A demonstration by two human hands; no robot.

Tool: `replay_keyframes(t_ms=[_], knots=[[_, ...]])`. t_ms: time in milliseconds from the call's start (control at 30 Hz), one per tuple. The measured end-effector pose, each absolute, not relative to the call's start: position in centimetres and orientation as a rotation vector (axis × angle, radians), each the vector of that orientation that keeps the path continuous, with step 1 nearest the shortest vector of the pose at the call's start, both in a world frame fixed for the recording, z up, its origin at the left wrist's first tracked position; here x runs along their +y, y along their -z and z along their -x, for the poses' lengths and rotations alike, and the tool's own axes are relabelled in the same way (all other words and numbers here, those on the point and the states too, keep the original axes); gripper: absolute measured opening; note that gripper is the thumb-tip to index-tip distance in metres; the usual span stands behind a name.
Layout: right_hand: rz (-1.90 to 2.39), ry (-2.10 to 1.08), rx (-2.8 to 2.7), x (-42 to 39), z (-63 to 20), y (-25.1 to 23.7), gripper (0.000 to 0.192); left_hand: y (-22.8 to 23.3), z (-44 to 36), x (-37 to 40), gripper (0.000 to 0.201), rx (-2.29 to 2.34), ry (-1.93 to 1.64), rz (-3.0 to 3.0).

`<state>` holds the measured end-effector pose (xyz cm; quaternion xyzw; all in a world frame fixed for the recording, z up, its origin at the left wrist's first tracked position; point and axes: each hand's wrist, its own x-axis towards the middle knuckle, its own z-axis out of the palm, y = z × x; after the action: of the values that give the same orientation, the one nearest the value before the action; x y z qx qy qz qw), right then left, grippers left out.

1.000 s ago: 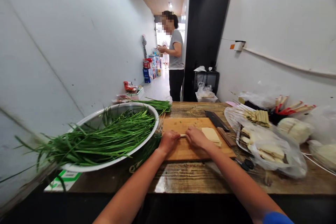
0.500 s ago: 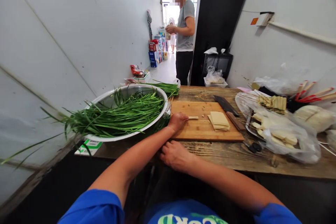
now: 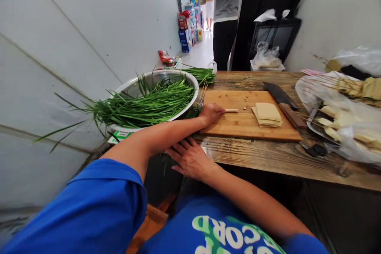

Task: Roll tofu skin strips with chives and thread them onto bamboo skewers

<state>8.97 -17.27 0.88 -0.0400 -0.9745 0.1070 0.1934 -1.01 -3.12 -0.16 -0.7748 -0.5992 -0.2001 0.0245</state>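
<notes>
Dropped below the table edge since a second earlier: right hand (image 3: 190,159), taken off the small tofu roll (image 3: 231,110) and now spread flat, fingers open, holding nothing, just under the front lip of the wooden table (image 3: 268,158). Stayed at the roll: left hand (image 3: 210,113), curled closed on the near-left part of the cutting board (image 3: 247,125), fingertips pinching the roll's left end. Lay flat on the board, pointing right toward a stack of thin tofu sheets (image 3: 267,114) set near but apart from it. Rested along the board's right edge: cleaver (image 3: 282,98), blade away. Sat just left of the board: metal basin (image 3: 154,83) heaped with green chives (image 3: 143,105). Piled at far right: plastic-covered tray of skewered tofu (image 3: 336,123). Stood in the corridor beyond the table: another person (image 3: 224,4) in a grey top.
</notes>
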Motion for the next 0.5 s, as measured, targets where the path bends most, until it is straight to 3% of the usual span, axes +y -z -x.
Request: replay_keyframes(t_ms=[333, 500], knots=[[0.306, -0.294, -2.769, -17.8, -13.7, 1.6, 0.061, 0.2, 0.7, -3.2, 0.026, -1.828, 0.621, 2.399], [0.349, -0.276, -2.731, -18.1, -11.6, 0.7, 0.059, -0.3, 0.9, -3.4, 0.024, -1.845, 0.629, 2.400]])
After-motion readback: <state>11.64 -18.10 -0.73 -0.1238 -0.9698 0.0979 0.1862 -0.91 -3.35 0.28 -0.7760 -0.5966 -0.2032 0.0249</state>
